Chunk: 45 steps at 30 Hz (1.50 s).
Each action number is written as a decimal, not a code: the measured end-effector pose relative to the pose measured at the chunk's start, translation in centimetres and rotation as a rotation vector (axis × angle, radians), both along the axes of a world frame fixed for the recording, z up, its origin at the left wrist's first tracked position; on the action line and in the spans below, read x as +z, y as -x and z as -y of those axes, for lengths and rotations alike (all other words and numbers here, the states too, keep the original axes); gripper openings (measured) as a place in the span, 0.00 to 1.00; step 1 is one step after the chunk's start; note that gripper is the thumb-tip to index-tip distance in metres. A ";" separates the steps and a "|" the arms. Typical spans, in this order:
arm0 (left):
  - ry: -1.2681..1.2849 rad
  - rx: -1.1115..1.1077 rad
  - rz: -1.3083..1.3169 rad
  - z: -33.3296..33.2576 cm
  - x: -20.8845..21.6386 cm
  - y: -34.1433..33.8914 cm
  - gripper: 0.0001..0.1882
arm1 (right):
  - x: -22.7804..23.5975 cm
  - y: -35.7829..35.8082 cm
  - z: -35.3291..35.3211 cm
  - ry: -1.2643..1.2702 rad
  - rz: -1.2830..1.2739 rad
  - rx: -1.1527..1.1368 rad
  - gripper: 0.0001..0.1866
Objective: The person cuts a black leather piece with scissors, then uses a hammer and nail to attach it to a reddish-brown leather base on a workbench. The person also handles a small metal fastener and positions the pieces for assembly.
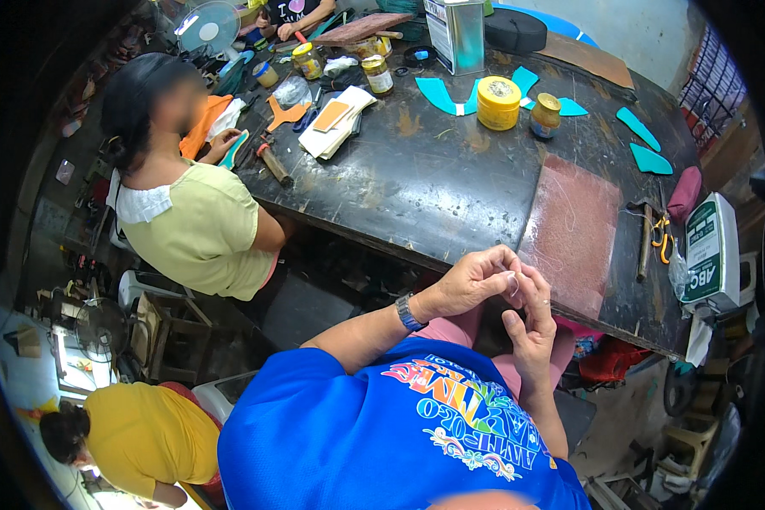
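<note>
My left hand (473, 285), with a watch (409, 313) on its wrist, is raised in front of my chest, thumb and fingers pinched together. A thin white thread (512, 286) shows at its fingertips. Against them press the bent fingers of my right hand (531, 327), its thumb held a little lower; its grip on the thread is partly hidden. Just beyond both hands, a reddish-brown board (574, 225) lies at the table's near edge. Fine pale strands (569, 208) trail across it.
A hammer (644, 242) and orange-handled pliers (664, 238) lie right of the board on the dark table (382, 195). Farther back are a yellow tub (498, 103), a glue jar (546, 116), turquoise pieces (651, 159) and a metal can (456, 38). A co-worker (200, 217) sits at the left.
</note>
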<state>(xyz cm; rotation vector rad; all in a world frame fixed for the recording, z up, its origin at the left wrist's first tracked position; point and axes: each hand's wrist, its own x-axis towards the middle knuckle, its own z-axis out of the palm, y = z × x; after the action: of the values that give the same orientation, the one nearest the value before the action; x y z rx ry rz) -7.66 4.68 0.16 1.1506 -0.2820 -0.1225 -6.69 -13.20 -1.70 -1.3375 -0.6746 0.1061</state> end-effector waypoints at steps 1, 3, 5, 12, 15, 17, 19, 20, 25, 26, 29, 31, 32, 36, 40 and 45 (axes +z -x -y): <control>0.018 -0.029 0.013 0.1 0.0 0.0 0.07 | 0.0 0.0 0.1 0.011 0.004 -0.018 0.24; -0.075 -0.015 0.039 0.5 0.0 0.1 0.06 | 0.1 0.0 0.3 -0.143 -0.147 0.048 0.22; -0.212 0.033 0.109 0.7 0.0 0.2 0.06 | 0.2 -0.1 0.5 -0.238 -0.243 0.101 0.18; -0.152 -0.068 0.088 0.3 0.4 1.0 0.03 | -0.2 -1.1 0.4 -0.458 -0.490 0.291 0.25; -0.115 -0.058 0.068 0.3 0.4 1.2 0.03 | -0.3 -0.9 0.0 -0.519 -0.566 0.298 0.26; -0.092 -0.062 0.059 0.3 0.3 1.3 0.03 | -0.2 -0.7 -0.1 -0.510 -0.566 0.302 0.25; -0.065 -0.090 0.054 0.2 0.0 1.2 0.03 | 0.0 -0.5 -0.2 -0.481 -0.512 0.271 0.24; -0.057 -0.097 0.056 0.1 -0.1 1.1 0.03 | 0.2 -0.5 -0.3 -0.468 -0.515 0.255 0.24; -0.014 -0.175 0.123 0.0 -0.2 0.9 0.06 | 1.3 -1.1 0.4 -0.552 -0.558 0.026 0.31; -0.037 -0.105 0.096 0.5 -0.2 0.8 0.08 | 1.5 -1.2 0.6 -0.522 -0.485 -0.032 0.29; -0.059 0.025 0.105 1.4 0.1 0.8 0.17 | 1.7 -1.1 1.0 -0.232 -0.127 -0.087 0.27; -0.100 -0.022 0.128 1.5 0.3 0.7 0.24 | 1.5 -0.7 0.9 -0.039 -0.020 -0.096 0.26; -0.184 0.011 0.179 1.4 0.4 0.7 0.25 | 1.3 -0.6 0.7 -0.023 -0.022 -0.100 0.26; 0.019 0.150 -0.060 0.9 0.0 0.6 0.13 | 0.8 -0.2 0.3 0.053 0.038 -0.080 0.26; 0.029 0.202 -0.159 0.1 -0.7 0.5 0.10 | 0.7 -0.4 0.0 0.106 0.105 -0.093 0.24; 0.059 0.153 -0.108 -0.7 -1.0 0.4 0.04 | 0.9 -0.4 -0.5 -0.015 -0.011 0.006 0.23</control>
<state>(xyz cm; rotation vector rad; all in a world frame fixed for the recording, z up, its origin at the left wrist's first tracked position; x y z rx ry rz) -8.03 5.40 -0.87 1.0995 -0.1008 -0.0404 -6.32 -12.69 -0.83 -1.3193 -0.6693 0.1131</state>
